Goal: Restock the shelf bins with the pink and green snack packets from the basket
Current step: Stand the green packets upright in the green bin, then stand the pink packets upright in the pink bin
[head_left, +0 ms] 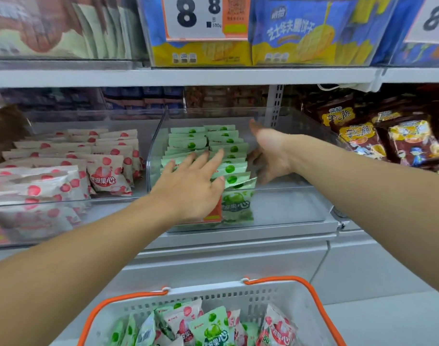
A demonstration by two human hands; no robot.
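In the clear bin (283, 196), both hands' fingers lie straight on green packets (228, 146), partly hiding them.

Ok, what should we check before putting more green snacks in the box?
1. Left hand free to grab: ok, open, resting on the green packets.
2. Right hand free: ok, open beside the rows.
3. Room in the green bin: ok, bare space right of the packets.
4. Rows tidy: not ok, front packet leans.
5. Basket has green ones left: ok.
6. Pink bin full: cannot tell.
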